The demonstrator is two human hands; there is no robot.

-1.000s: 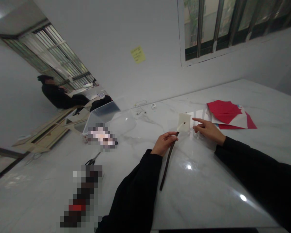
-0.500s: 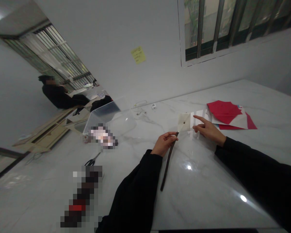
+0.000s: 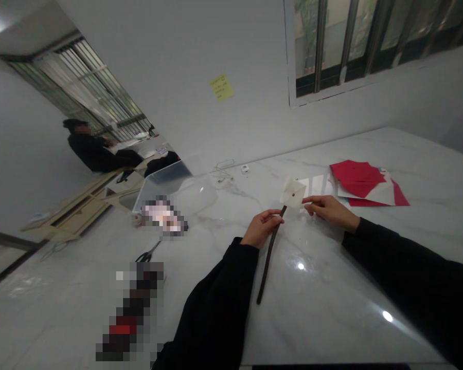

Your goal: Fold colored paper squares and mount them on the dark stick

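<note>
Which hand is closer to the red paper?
Right. The right hand is just left of the red paper; the left hand is farther left, holding the brown stick.

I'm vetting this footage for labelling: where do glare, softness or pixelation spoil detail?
Head view: two bright spots glare off the glossy tabletop below the right hand, and a pale sheen lies beside the pinwheel; head view: writing on the yellow note is too soft to read; head view: coarse pixelation hides things near both ends of the scissors.
</note>
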